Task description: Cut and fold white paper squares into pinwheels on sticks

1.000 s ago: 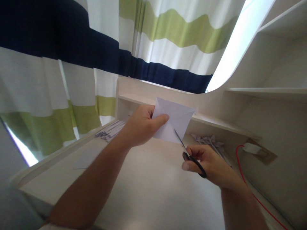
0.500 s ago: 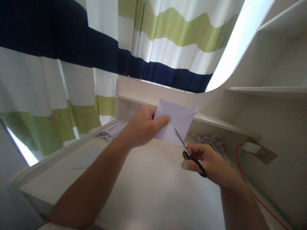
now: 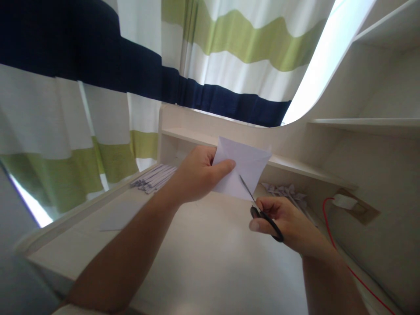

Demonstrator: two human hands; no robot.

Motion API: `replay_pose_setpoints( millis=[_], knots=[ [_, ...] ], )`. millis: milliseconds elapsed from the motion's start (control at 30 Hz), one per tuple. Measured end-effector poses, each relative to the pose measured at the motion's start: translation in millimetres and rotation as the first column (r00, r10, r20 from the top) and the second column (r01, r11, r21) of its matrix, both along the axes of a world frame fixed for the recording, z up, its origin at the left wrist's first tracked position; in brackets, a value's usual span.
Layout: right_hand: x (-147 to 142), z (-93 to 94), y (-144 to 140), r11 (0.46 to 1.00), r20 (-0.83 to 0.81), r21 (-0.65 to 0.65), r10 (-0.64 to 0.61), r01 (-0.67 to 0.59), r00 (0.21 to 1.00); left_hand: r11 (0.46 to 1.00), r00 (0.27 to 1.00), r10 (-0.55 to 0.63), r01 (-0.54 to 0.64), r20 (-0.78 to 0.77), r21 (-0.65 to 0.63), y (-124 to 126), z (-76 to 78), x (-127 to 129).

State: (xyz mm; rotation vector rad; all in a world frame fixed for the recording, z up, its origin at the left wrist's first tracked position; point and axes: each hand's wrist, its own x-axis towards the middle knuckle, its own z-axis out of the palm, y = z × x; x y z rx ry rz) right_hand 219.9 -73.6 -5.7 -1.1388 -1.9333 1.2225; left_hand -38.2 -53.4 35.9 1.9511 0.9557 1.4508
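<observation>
My left hand [image 3: 197, 175] pinches a white folded sheet of paper [image 3: 249, 164] by its left edge and holds it up above the desk. My right hand [image 3: 288, 221] grips black-handled scissors [image 3: 262, 214]. Their thin blades point up and left, and the tips lie against the paper's lower edge. Both hands hover over the pale wooden desk [image 3: 210, 258].
A bundle of cut paper strips [image 3: 154, 177] lies at the desk's back left. A pile of folded paper pieces [image 3: 285, 192] sits under the low shelf [image 3: 295, 166]. A flat sheet [image 3: 120, 216] lies at left. A red cable [image 3: 331, 236] runs along the right wall. Striped curtains [image 3: 131, 78] hang behind.
The paper and both hands have drifted slightly to the right. The scissor blades stay at the paper's lower edge.
</observation>
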Motion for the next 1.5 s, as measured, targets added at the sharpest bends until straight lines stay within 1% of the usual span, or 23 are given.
replay_pose_setpoints(
  millis=[267,433,567,733,867,1167,1500],
  knots=[
    [0.1,2.6,-1.7,0.999,0.045,0.041,-0.021,0.019,0.999,1.0,1.0,0.004,-0.004,0.004,-0.024,-1.6,1.7,0.2],
    [-0.1,2.0,-1.2,0.999,0.031,0.046,-0.019,0.018,0.999,1.0,1.0,0.001,-0.001,0.012,-0.002,-1.2,1.1,0.5],
    [0.7,0.8,0.1,0.999,0.027,0.046,-0.011,0.01,1.0,1.0,1.0,0.011,-0.011,0.012,-0.018,-0.8,0.5,1.3],
    [0.9,2.7,-2.3,0.996,0.067,0.08,-0.045,0.039,0.997,1.0,1.0,0.019,-0.019,0.022,-0.006,-0.9,0.2,1.5],
    [0.1,4.2,-3.4,0.997,0.06,0.071,-0.046,0.041,0.997,1.0,1.0,-0.003,0.003,0.022,-0.009,-0.2,-0.2,1.4],
    [-1.8,5.7,-3.9,0.997,0.055,0.054,-0.052,0.049,0.997,1.0,1.0,0.004,-0.004,0.014,-0.013,-1.6,0.6,2.2],
    [-0.4,4.1,-3.7,0.995,0.047,0.081,-0.062,0.058,0.997,1.0,1.0,-0.003,0.003,0.027,-0.005,-0.7,-1.7,2.3]
  ],
)
